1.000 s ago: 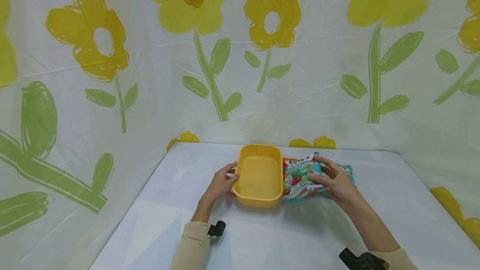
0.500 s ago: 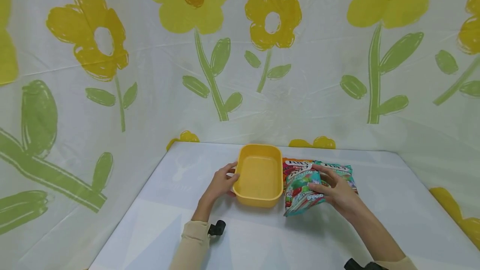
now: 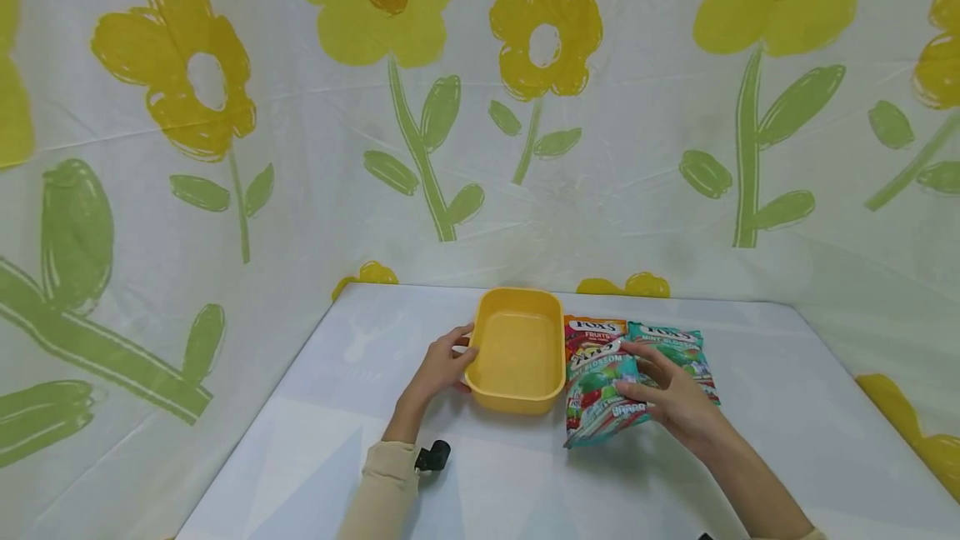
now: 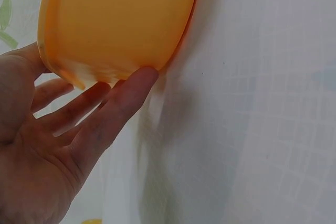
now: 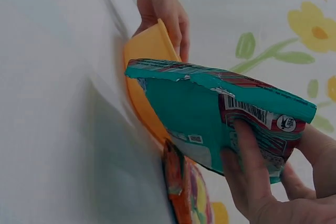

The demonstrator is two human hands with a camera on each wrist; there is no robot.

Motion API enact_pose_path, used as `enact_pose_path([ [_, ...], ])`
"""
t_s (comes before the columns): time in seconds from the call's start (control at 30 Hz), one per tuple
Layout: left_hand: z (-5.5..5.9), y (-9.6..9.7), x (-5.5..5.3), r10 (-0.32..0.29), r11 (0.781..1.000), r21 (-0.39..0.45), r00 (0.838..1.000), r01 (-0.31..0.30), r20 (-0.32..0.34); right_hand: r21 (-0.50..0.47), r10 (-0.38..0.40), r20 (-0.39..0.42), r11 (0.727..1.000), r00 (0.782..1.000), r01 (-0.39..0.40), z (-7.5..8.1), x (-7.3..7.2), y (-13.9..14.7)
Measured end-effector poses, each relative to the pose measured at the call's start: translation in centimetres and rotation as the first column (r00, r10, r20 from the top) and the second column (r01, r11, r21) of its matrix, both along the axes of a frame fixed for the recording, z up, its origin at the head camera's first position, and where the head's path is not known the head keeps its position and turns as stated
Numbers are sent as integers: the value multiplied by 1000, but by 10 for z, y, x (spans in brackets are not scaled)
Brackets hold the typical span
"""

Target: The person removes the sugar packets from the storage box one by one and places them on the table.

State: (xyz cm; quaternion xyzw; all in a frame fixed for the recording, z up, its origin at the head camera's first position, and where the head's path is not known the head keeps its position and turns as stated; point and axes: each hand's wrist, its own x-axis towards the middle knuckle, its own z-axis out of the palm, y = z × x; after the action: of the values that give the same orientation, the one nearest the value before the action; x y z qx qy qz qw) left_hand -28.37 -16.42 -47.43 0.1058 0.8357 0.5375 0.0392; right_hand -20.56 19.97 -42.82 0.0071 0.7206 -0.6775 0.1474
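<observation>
In the head view my left hand (image 3: 442, 365) holds the left side of a yellow plastic tub (image 3: 517, 348), thumb at the rim. The left wrist view shows its fingers against the tub's outer wall (image 4: 115, 24). A teal Fox's candy bag (image 3: 600, 398) is gripped by my right hand (image 3: 678, 398), thumb on one face and fingers on the other. Seen from the right wrist, this candy bag (image 5: 184, 114) is raised and tilted, its barcode side facing the camera. Behind it lies a red-orange Fox's candy bag (image 3: 592, 327), partly covered, beside the tub.
A second teal candy bag (image 3: 675, 340) lies to the right of the red-orange one, partly behind my right hand. The white table (image 3: 510, 473) ends at the back against a flower-printed curtain (image 3: 570, 215). A black wrist camera (image 3: 433, 457) sits on my left sleeve.
The held teal candy bag has come toward me with my right hand, uncovering more of the red-orange bag and the other teal bag. My left hand and the tub have stayed put.
</observation>
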Motion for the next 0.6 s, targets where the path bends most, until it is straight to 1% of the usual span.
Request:
enact_pose_path([
  [0.13, -1, 0, 1, -4, 1000, 7, 1000, 4, -4, 9, -2, 6, 1000, 1000, 2, -4, 2, 2],
  [0.27, -1, 0, 1, -4, 1000, 4, 1000, 4, 1, 37, -9, 8, 999, 1000, 9, -11, 5, 3],
  [0.37, -1, 1, 0, 1, 1000, -4, 1000, -1, 11, 39, -20, 16, 999, 1000, 19, -17, 6, 4],
  [0.5, -1, 1, 0, 6, 1000, -5, 1000, -6, 14, 109, -39, 10, 993, 999, 38, -25, 8, 5],
  [0.6, 0, 1, 0, 6, 1000, 0, 1000, -6, 8, 210, -42, -25, 977, 999, 47, -31, 9, 7],
])
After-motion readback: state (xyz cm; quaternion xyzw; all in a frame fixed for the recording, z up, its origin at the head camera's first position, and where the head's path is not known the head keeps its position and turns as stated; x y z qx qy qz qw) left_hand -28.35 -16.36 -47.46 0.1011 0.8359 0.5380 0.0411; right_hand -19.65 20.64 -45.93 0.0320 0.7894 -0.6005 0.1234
